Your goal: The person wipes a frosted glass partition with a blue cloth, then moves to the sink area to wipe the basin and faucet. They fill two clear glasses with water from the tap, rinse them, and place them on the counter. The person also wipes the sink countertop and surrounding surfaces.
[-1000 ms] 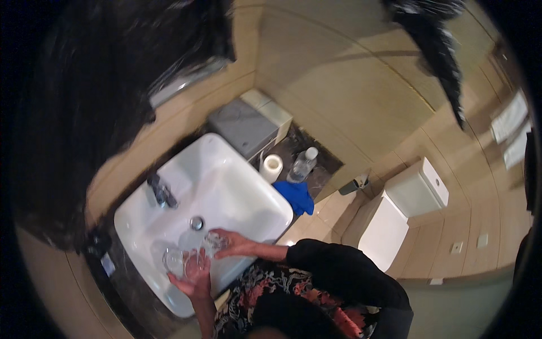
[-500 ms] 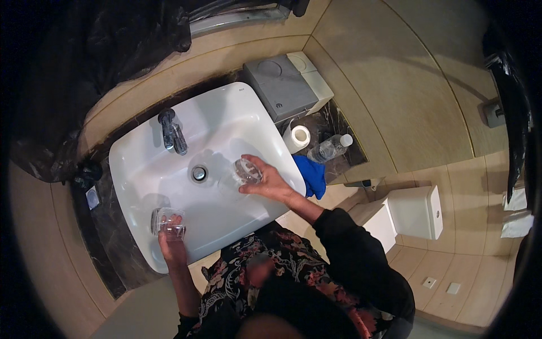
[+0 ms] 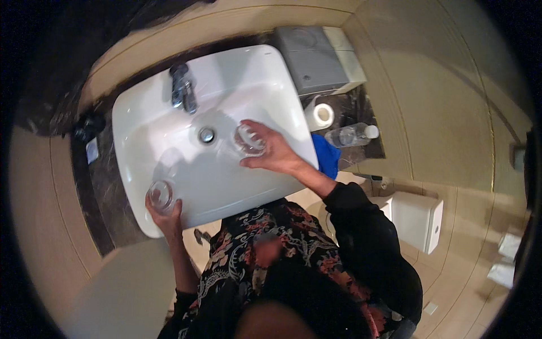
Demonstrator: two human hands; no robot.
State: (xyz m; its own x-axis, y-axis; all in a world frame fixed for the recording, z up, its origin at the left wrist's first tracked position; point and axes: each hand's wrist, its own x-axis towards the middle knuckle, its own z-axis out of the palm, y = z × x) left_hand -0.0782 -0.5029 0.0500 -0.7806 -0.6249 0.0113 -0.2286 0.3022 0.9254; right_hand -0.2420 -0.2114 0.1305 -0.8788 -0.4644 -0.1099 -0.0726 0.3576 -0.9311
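Observation:
My left hand is closed round a small clear glass over the front left corner of the white sink. Seen from above, the round mouth of that glass faces up. Over the basin, right of the drain plug, my right hand grips a second clear glass, tilted, with thumb and fingers on its sides. The two glasses are well apart. Behind them stands the chrome tap; whether water runs from it I cannot tell.
Right of the sink are a grey box, a white paper roll, a clear plastic bottle lying down and a blue cloth. A dark bundle sits on the left counter. A white toilet tank stands at the right.
The left glass has turned from lying sideways to mouth up, with my fingers now round its side. My right hand still holds its glass near the drain. The whole view has shifted.

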